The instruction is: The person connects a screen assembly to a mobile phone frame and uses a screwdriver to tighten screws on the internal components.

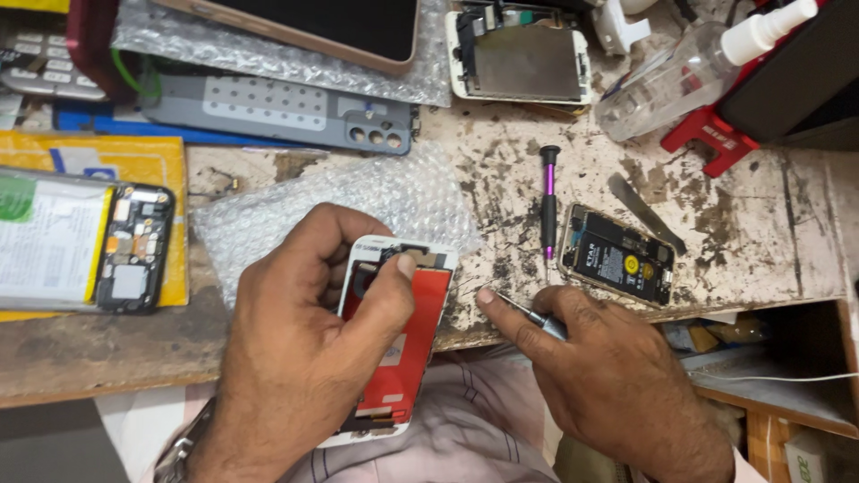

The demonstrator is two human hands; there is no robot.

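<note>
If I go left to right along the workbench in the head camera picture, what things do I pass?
Opened phone with battery on yellow sheet → white screen panel with red backing in the left hand → purple-handled screwdriver → open phone body → red clamp.

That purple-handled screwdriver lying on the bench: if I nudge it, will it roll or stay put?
The purple-handled screwdriver looks round and slim, so it probably rolls sideways easily. It lies free on the worn bench, close beside the opened phone body, which would likely stop a roll to the right. It seems stiff and light; a pinch should lift it.
</note>
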